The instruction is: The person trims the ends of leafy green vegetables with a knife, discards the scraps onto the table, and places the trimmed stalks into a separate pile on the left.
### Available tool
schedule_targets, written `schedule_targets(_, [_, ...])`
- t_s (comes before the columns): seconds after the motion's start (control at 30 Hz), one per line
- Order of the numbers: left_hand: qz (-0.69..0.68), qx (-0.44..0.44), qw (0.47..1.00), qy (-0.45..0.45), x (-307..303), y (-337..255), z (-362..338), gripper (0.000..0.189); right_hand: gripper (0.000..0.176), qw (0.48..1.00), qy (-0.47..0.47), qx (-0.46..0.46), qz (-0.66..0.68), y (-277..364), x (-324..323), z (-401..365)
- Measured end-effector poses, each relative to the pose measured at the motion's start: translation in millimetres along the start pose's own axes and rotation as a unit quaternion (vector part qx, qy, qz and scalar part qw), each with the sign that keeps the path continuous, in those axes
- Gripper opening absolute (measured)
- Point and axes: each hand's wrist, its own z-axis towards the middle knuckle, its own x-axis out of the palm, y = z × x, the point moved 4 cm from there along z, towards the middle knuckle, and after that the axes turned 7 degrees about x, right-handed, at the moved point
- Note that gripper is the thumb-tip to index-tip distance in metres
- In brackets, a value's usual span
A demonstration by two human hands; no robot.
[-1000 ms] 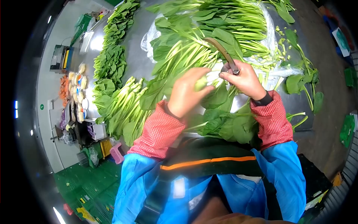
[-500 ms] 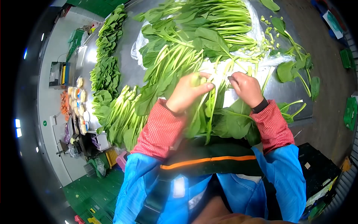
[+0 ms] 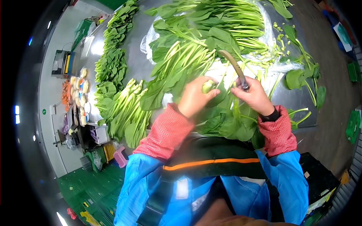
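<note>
My left hand (image 3: 194, 97) is closed around a few leafy green stalks (image 3: 207, 86), their pale cut ends showing above the thumb. In my right hand (image 3: 255, 97) is a curved knife (image 3: 234, 64); its blade points up and to the left, away from me. Below my hands, loose broad leaves (image 3: 241, 124) lie at the near table edge. A pile of leafy greens (image 3: 184, 62) fans out just beyond my left hand. Part of a white board (image 3: 222, 71) shows under the stalks between my hands.
A long row of bunched greens (image 3: 111, 60) lines the left side of the metal table (image 3: 137, 49). More stalks rest on clear plastic (image 3: 267, 22) at the back. Trimmed stem pieces (image 3: 281, 39) and loose leaves (image 3: 296, 79) lie to the right. Green crates (image 3: 353, 126) stand beyond.
The knife blade, hidden before, now stands up from my right hand. My left hand has gathered its stalks closer, and loose leaves that hung between my hands have dropped lower. The view has shifted slightly.
</note>
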Motion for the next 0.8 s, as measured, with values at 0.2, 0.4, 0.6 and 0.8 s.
schedule_targets(0.2, [-0.345,-0.063,0.935,0.049,-8,-4,-16,0.051,0.018,0.999,0.027,-0.003,0.019,24,47,19])
schedule_targets(0.4, [0.005,-0.036,0.994,-0.101,-128,23,-53,0.035,0.024,0.984,-0.078,-0.065,-0.146,18,42,69])
schedule_targets(0.6, [0.572,-0.006,0.795,-0.203,-245,101,-89,0.039,0.025,0.88,-0.148,-0.184,-0.412,-23,51,146])
schedule_targets(0.8, [0.493,-0.219,0.821,-0.189,-252,276,-162,0.08,0.017,0.801,-0.119,-0.125,-0.573,-40,57,189])
